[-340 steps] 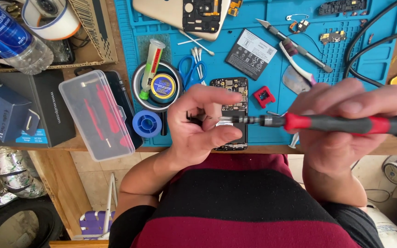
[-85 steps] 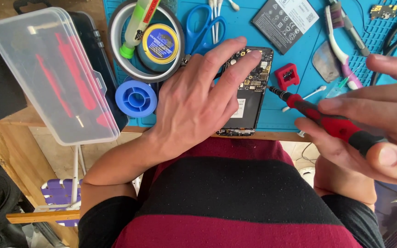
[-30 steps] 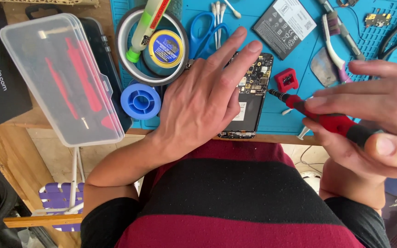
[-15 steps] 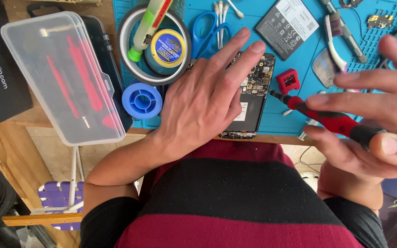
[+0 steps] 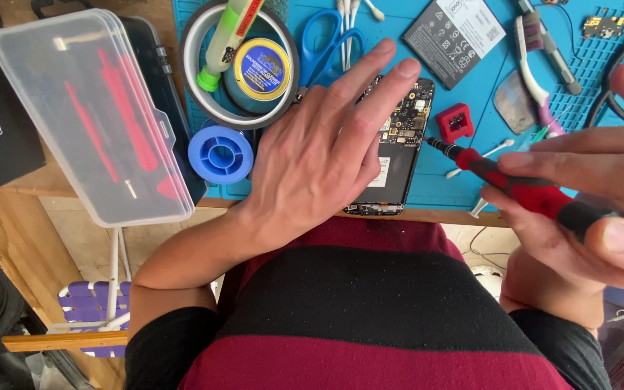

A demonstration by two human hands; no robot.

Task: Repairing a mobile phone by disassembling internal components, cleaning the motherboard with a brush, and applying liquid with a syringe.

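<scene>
Gripping red-black screwdriver (image 5: pixel 536 195) in right hand (image 5: pixel 601 195), lower right of frame; fingers pinching handle, now loosened and spreading compared with half second ago, as if rolling it. Pressing left hand (image 5: pixel 319 155) flat, fingers spread, on opened phone (image 5: pixel 397 148) at centre, same as before. Resting tip at phone right edge. Leaving little room: red block (image 5: pixel 454 121), cotton swabs just beside; mat front edge (image 5: pixel 442 209) near.
</scene>
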